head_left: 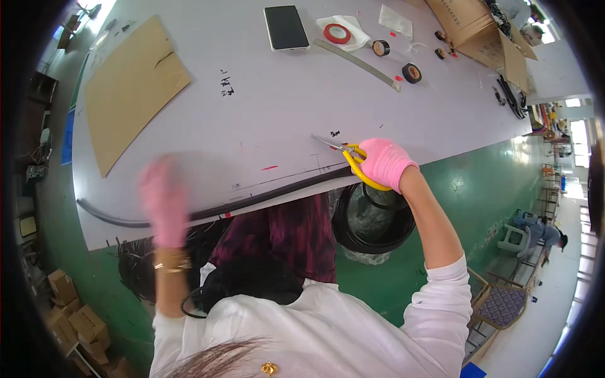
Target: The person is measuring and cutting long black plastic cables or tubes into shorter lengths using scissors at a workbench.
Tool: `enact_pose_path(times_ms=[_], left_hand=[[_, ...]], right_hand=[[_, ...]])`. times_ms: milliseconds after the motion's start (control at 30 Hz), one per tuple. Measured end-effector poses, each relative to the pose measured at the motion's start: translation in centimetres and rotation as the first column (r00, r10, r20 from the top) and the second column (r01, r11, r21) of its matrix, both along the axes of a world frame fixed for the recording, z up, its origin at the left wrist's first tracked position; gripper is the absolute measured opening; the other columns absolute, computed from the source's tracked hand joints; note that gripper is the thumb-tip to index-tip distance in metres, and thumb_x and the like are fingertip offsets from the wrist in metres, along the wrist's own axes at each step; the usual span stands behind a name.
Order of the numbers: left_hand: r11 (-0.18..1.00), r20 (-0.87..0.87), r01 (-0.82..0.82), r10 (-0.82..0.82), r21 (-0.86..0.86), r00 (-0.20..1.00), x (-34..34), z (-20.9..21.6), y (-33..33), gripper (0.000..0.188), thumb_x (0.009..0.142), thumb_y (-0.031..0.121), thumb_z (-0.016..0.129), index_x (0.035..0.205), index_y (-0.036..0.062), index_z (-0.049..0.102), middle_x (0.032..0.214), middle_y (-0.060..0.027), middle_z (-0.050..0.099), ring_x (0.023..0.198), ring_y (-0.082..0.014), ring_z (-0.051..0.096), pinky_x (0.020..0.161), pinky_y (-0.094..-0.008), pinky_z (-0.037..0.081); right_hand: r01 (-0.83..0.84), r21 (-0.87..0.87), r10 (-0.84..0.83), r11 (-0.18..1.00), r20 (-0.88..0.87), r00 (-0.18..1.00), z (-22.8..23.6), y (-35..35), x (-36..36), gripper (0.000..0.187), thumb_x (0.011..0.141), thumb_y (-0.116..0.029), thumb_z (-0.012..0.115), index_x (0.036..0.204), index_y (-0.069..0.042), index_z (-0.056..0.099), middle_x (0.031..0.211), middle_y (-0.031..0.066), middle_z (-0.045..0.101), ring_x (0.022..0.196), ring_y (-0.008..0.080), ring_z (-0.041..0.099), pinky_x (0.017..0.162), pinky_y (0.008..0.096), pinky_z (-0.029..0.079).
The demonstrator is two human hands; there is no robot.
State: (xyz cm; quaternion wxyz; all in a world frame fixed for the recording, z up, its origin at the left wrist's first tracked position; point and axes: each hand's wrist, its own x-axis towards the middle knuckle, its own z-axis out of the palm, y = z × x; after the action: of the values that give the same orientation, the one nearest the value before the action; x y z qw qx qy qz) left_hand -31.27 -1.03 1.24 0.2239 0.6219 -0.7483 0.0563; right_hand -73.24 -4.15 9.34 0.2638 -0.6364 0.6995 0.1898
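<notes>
A long black tube [271, 194] lies along the table's near edge, its greyer end reaching the left corner. My right hand [384, 163], in a pink knitted glove, grips yellow-handled scissors [356, 165] at the tube's right end. The slim metal blades point away to the left over the tabletop. Whether those fingers also hold the tube is hidden. On the left, my left hand [165, 200], gloved in pink too, hovers over or beside the tube. Motion smears its fingers, so its grip is unclear.
Across the table [252, 138] lie a cardboard sheet [129, 94], a phone [287, 28], a steel ruler [357, 64], red tape [337, 34] and black tape rolls [411, 73]. A cardboard box [466, 28] stands far right. Black tubing coils [340, 220] hang below the near edge.
</notes>
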Motion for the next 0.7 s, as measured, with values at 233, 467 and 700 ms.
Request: enact_pose_path(times_ms=[233,467,700], left_hand=[[0.865,-0.336,0.454,-0.371,0.212,0.865,-23.9,5.2,-0.8,0.015,0.074,0.026,0.07,0.083,0.0142,0.07,0.087,-0.0065,0.061,0.092,-0.0291,0.057,0.081,-0.0403,0.044],[0.857,-0.181,0.273,-0.213,0.438,0.96,-27.4,5.5,-0.5,0.022,0.07,0.034,0.073,0.082,0.0157,0.073,0.09,-0.0083,0.062,0.093,-0.0292,0.058,0.081,-0.0399,0.046],[0.878,-0.107,0.187,-0.155,0.441,0.982,-28.6,5.6,-0.3,0.022,0.071,0.038,0.072,0.076,0.0167,0.073,0.09,-0.0088,0.061,0.091,-0.0302,0.058,0.078,-0.0407,0.048]], right_hand=[[-0.052,-0.039,0.054,0.998,0.049,0.997,0.0,0.1,-0.5,0.036,0.083,-0.036,0.061,0.094,-0.002,0.07,0.091,0.0226,0.067,0.087,0.0368,0.066,0.076,0.0421,0.054],[-0.017,-0.039,0.021,0.999,0.114,0.993,-0.2,0.3,-1.0,0.039,0.084,-0.038,0.061,0.097,-0.002,0.07,0.095,0.0224,0.067,0.092,0.0361,0.066,0.078,0.0421,0.054],[0.052,-0.135,-0.018,0.989,0.241,0.97,-1.1,1.5,-2.0,0.032,0.084,-0.033,0.061,0.097,-0.004,0.067,0.093,0.0197,0.068,0.091,0.0365,0.065,0.079,0.0435,0.052]])
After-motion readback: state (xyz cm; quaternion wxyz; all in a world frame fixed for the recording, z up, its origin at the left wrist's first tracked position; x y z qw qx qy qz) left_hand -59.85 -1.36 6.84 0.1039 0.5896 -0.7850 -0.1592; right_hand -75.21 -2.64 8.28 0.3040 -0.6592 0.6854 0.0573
